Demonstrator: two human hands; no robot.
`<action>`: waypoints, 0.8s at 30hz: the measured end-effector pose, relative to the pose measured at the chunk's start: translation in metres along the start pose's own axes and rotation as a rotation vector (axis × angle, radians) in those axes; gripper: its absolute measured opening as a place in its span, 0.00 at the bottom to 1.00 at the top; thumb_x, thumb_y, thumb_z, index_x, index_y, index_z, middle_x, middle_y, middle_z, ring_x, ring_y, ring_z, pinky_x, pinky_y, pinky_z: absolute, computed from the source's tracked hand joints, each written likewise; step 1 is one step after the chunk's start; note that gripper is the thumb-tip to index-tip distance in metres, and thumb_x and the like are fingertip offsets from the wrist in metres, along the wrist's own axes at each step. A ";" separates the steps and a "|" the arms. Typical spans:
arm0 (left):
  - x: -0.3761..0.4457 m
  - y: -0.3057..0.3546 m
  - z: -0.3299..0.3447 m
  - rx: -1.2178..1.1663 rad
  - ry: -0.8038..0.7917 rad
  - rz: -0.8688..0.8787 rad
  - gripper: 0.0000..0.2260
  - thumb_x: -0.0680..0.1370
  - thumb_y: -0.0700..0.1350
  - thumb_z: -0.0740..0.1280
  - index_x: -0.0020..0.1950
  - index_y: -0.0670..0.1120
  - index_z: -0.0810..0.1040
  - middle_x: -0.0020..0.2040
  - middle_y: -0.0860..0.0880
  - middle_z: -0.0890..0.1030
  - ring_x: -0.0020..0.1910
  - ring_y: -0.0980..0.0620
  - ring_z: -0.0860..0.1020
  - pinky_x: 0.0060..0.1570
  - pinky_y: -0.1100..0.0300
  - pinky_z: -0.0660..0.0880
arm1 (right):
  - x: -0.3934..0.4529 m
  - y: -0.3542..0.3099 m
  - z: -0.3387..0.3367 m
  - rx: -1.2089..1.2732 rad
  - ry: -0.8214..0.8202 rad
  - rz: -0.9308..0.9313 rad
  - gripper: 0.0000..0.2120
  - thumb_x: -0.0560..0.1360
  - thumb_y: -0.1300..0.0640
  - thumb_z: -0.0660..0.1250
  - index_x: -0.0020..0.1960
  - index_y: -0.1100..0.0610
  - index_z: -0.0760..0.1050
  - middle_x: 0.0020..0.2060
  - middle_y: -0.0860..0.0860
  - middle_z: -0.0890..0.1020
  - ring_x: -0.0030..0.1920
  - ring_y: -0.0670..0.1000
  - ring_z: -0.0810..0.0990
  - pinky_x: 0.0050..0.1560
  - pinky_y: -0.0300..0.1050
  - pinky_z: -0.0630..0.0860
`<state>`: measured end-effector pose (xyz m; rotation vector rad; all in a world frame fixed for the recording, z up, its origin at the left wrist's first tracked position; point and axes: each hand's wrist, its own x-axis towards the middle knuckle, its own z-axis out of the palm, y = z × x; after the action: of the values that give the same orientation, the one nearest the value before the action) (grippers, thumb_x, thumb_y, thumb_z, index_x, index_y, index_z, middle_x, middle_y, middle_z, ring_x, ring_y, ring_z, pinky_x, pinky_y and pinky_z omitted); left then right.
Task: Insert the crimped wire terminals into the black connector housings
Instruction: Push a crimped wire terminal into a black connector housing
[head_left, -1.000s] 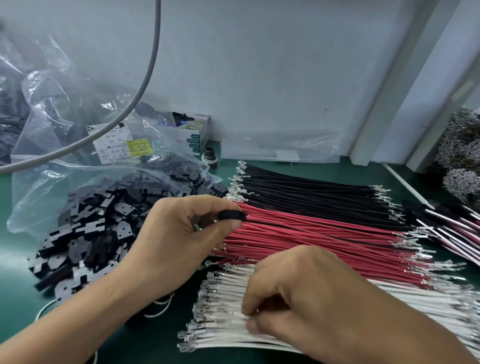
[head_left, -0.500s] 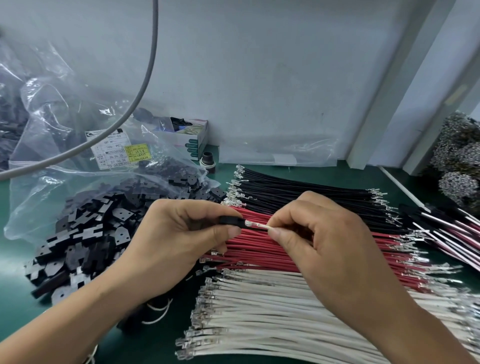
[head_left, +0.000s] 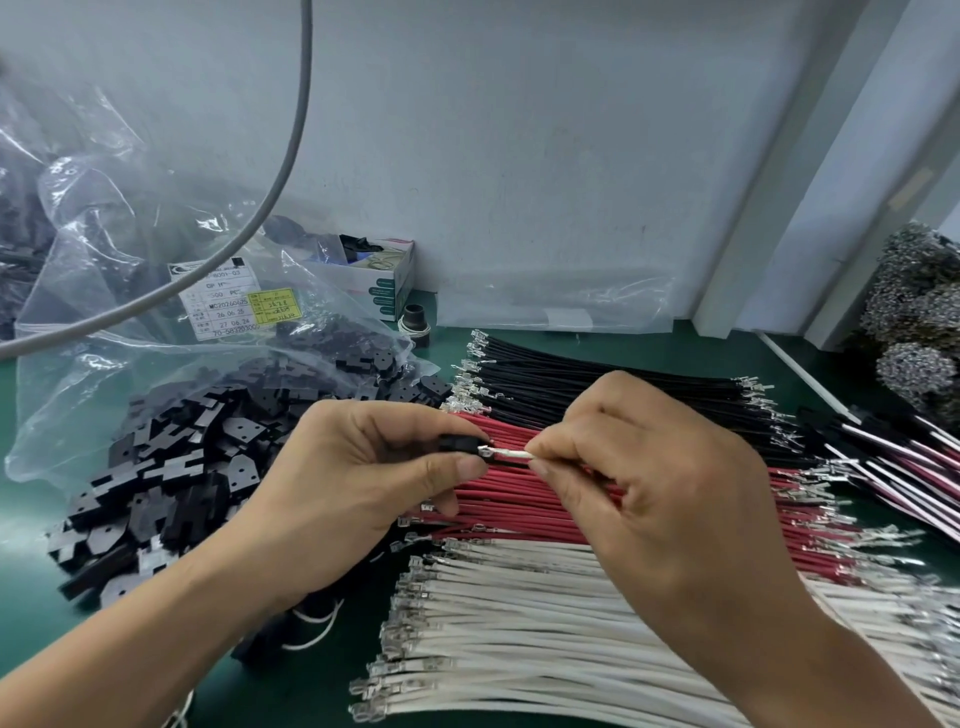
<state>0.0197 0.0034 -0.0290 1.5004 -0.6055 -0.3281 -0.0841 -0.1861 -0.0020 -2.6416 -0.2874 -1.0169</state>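
Left hand (head_left: 358, 483) pinches black connector housing (head_left: 460, 445) between thumb and forefinger, mid-frame over the red wires (head_left: 524, 506). Right hand (head_left: 649, 478) at its 3 o'clock pinches white wire (head_left: 511, 454), terminal (head_left: 487, 451) touching the housing mouth. White wire bundle (head_left: 519, 639) at 6 o'clock on desk (head_left: 31, 597).
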 end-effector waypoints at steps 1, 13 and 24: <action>0.000 0.000 0.000 -0.004 0.001 -0.003 0.10 0.68 0.41 0.77 0.49 0.46 0.89 0.41 0.41 0.87 0.33 0.50 0.83 0.36 0.66 0.79 | 0.001 0.000 -0.002 -0.001 0.010 -0.003 0.02 0.77 0.57 0.73 0.45 0.52 0.84 0.40 0.44 0.78 0.38 0.46 0.77 0.34 0.45 0.77; 0.000 0.001 -0.001 -0.044 -0.024 -0.043 0.13 0.66 0.45 0.78 0.49 0.46 0.89 0.41 0.40 0.87 0.34 0.49 0.83 0.37 0.64 0.80 | 0.005 0.000 -0.015 -0.207 0.070 -0.166 0.04 0.76 0.62 0.73 0.42 0.56 0.84 0.37 0.49 0.78 0.35 0.53 0.75 0.30 0.47 0.73; 0.000 -0.001 -0.003 0.059 -0.054 0.085 0.10 0.69 0.40 0.76 0.49 0.44 0.89 0.39 0.41 0.86 0.33 0.50 0.82 0.38 0.64 0.80 | -0.005 0.006 0.018 0.318 0.007 0.174 0.04 0.72 0.59 0.78 0.42 0.51 0.85 0.38 0.42 0.79 0.41 0.48 0.81 0.38 0.40 0.77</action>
<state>0.0219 0.0061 -0.0296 1.5217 -0.7253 -0.2874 -0.0749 -0.1855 -0.0194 -2.3302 -0.1946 -0.8463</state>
